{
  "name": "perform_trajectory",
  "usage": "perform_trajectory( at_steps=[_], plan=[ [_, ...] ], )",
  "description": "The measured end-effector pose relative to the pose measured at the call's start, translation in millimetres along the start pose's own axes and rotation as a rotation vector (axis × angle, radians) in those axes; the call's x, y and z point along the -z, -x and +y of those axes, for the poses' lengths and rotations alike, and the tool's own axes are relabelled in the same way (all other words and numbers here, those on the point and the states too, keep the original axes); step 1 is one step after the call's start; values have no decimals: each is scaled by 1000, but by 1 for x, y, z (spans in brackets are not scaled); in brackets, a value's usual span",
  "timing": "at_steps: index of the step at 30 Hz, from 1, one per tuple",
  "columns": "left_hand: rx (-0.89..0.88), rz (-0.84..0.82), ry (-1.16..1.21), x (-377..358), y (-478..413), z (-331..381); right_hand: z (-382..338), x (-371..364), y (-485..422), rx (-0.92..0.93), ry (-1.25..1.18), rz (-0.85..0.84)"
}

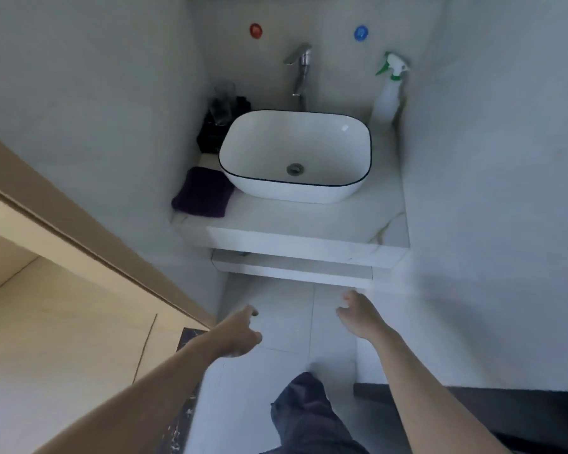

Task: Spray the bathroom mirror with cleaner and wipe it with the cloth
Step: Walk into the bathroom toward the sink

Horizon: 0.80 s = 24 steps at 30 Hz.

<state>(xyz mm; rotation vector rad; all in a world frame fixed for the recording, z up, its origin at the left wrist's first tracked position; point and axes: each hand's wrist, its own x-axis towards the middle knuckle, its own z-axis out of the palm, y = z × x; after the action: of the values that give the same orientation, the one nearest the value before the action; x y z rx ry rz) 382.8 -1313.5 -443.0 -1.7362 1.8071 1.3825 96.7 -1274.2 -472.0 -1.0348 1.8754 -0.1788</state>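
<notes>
Left hand [240, 334]: empty, loosely curled.
Right hand [358, 316]: empty, spread.
Spray bottle [387, 96]: 1 o'clock.
Cloth [204, 191]: 11 o'clock.
Risk: hasty reach may topple spray bottle into sink [358, 183].

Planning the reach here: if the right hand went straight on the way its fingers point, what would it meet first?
Likely the front edge of the lower shelf under the countertop, just beyond the right hand. Depth is unclear, so the shelf may be farther off than it looks.
</notes>
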Motion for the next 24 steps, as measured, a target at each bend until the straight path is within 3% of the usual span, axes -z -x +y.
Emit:
perform_trajectory(
  at_steps=[10, 17, 24],
  plan=[
    [-91, -79, -32, -12, -79, 46, 35, -2, -66, -144, -163, 64],
    [-4, -170, 68, -39, -128, 33, 49, -5, -117, -201, -155, 32],
    [30, -154, 69, -49, -246, 31, 74, -9, -185, -247, -206, 199]
  ],
)
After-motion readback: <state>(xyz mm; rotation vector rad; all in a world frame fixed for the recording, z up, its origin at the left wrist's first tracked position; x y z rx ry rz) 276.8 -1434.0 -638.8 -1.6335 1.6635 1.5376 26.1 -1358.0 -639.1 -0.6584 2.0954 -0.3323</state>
